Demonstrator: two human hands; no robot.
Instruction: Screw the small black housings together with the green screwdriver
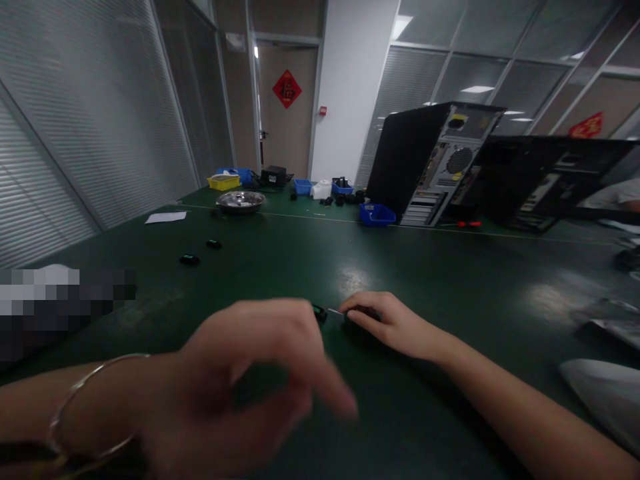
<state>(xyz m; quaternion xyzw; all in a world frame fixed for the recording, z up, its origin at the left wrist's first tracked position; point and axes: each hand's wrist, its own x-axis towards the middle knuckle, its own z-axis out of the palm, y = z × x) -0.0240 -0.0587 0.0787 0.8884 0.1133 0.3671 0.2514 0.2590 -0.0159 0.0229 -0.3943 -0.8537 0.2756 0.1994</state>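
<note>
1. The bare left hand (245,327), a thin metal bangle (75,387) at its wrist, hangs curled above the near part of the smooth dark-green tabletop (280,257) – it is blurred, and I cannot tell whether its thumb and fingertip meet or hold something small
2. The right hand (383,317) is clamped round a dark-handled tool with a thin metal shaft (335,311), low over the tabletop and well apart from the left hand
3. The shaft points at a small black oblong device (320,312), partly hidden behind the left hand; whether the tip touches it I cannot tell
4. Two similar black devices (189,259) lie farther off to the left, short of a white paper sheet (165,217) near the left edge
5. Open room spreads beyond the right hand, as far as an open-topped blue plastic bin (377,215) and a black computer tower (425,160); a round shiny metal bowl (241,201) stands farther back on the left
6. A red diamond-shaped sign (287,89) on the door bears one dark character, apparently 福
7. The bin's pale label and the white label on a black box (274,176) are too small to read
</note>
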